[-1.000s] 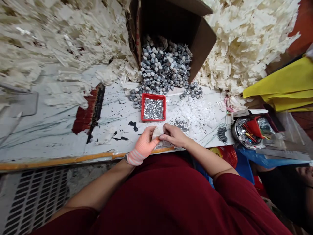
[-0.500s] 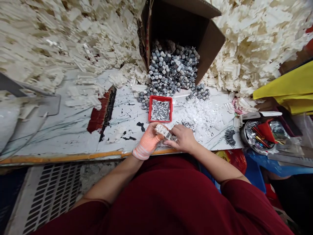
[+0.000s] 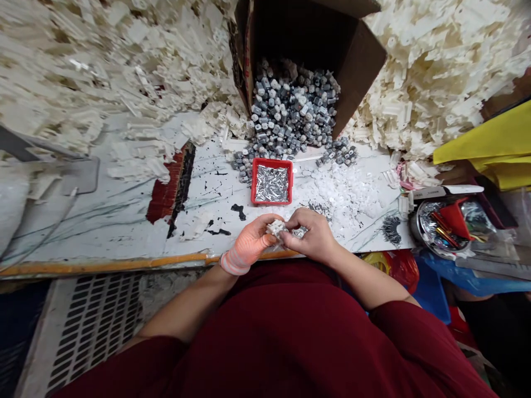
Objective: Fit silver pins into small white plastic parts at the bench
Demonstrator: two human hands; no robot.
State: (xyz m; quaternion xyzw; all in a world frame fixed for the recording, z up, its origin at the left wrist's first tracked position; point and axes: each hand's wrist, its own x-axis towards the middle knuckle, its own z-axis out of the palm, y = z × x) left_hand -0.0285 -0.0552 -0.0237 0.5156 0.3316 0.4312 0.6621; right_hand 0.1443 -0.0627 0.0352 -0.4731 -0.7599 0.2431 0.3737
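Note:
My left hand (image 3: 251,241), in an orange-and-white striped glove, grips a small white plastic part (image 3: 275,226) above the table's front edge. The bare fingers of my right hand (image 3: 311,233) are pinched together against the right side of that part. Whatever sits between those fingertips is too small and covered to make out. Some shiny metal bits (image 3: 300,232) show under my right fingers. Just beyond both hands stands a red tray (image 3: 253,182) holding many thin silver pins (image 3: 271,183).
A cardboard box (image 3: 360,77) lies open at the back, spilling grey-and-white small parts (image 3: 296,110). Heaps of cream plastic pieces (image 3: 103,61) flank it. Small white bits (image 3: 346,190) are scattered to the right, near a metal bowl (image 3: 418,235) of odds and ends.
The white part has turned in my left hand and shows less of its length. My right fingers have closed in tighter against it. The view has shifted slightly.

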